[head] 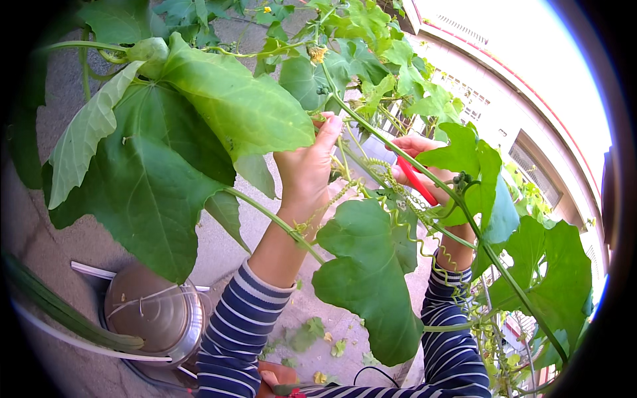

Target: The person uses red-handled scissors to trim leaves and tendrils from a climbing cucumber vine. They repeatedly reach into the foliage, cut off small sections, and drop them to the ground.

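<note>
My left hand (pixel 309 161) is raised among the leaves of a climbing vine, thumb and fingers pinching a thin green vine shoot (pixel 320 118). A broad leaf (pixel 239 102) partly covers its fingers. To the right, my right hand (pixel 423 156) grips red-handled scissors (pixel 417 181); their blades are hidden behind foliage. Curled tendrils (pixel 385 174) hang between the two hands. A long main stem (pixel 366 124) slants in front of my right hand, bearing clusters of small green buds (pixel 463 180). Below the hands hangs a large lobed leaf (pixel 366 278).
A long green gourd (pixel 64 313) lies at lower left, near a round metal-rimmed vessel (pixel 149 308). Cut leaves (pixel 306 336) are scattered on the concrete floor (pixel 298 303). More vines (pixel 368 59) fill the top, with a pale building (pixel 522 104) behind. A withered yellow flower (pixel 317 53) hangs above.
</note>
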The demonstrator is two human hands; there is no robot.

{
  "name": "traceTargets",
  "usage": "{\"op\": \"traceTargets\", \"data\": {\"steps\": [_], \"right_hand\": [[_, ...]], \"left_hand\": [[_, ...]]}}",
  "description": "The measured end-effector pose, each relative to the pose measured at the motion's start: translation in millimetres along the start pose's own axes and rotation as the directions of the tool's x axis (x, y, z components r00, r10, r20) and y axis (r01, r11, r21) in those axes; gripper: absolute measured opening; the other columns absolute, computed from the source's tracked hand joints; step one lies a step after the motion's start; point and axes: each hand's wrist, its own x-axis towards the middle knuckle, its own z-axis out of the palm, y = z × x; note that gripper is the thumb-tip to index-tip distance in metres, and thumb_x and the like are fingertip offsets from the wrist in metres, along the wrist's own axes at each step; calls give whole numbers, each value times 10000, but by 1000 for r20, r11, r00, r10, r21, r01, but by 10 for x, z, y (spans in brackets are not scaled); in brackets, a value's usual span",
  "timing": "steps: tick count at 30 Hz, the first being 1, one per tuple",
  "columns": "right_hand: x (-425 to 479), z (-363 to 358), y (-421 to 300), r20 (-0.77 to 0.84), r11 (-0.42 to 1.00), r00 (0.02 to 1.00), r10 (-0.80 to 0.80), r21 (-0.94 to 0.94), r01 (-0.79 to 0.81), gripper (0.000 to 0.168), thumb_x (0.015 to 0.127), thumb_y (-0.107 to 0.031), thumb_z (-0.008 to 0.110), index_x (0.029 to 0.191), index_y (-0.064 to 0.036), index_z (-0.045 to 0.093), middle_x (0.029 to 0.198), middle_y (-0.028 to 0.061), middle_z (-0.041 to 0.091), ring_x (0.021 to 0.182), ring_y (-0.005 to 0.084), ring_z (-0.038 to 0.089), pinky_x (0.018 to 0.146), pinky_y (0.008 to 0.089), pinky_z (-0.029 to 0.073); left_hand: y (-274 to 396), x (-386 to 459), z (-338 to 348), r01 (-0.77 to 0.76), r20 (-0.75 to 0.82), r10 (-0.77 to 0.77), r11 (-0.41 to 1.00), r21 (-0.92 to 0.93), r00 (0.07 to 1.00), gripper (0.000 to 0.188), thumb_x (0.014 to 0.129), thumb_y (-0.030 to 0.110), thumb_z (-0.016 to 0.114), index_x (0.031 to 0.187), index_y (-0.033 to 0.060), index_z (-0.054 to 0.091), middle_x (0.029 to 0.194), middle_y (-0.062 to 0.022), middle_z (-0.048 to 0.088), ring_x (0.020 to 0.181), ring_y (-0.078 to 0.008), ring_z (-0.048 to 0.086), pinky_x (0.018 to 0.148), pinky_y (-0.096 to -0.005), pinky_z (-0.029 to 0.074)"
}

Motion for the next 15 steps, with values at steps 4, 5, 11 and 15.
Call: {"op": "traceTargets", "data": {"steps": [4, 5, 11, 15], "right_hand": [[5, -15, -10, -45, 986, 997, -64, -158, 56, 460, 723, -240, 754, 1068, 19, 593, 738, 9, 596, 660, 71, 525, 576, 225, 417], [13, -20, -5, -25, 990, 997, -71, -128, 67, 470, 718, -241, 757, 1070, 21, 591, 738, 13, 597, 659, 75, 526, 577, 228, 417], [91, -44, 57, 51, 976, 993, -111, -182, 118, 486, 721, -214, 756, 1100, 26, 571, 756, 19, 606, 664, 82, 532, 580, 233, 418], [151, 10, 147, 81, 985, 983, -166, 51, 162, 488, 751, -235, 742, 1127, 18, 560, 763, 20, 608, 667, 76, 542, 575, 221, 424]], "left_hand": [[-17, -7, -14, -51, 11, 51, 998, 31, 999, 125, 807, 36, 675, 920, 8, 628, 822, -26, 619, 603, -59, 490, 533, -209, 382], [-23, -8, -16, -72, 15, 71, 996, 53, 997, 129, 823, 68, 672, 933, 9, 639, 803, -15, 617, 533, -36, 450, 462, -193, 338], [-39, -11, -17, -68, 40, 67, 997, 40, 997, 136, 825, 77, 674, 936, 11, 631, 828, -18, 619, 551, -42, 461, 466, -196, 344], [-22, -7, -28, -60, 59, 60, 998, -2, 996, 141, 824, 78, 677, 939, 14, 631, 837, -19, 621, 555, -44, 462, 468, -195, 345]]}}
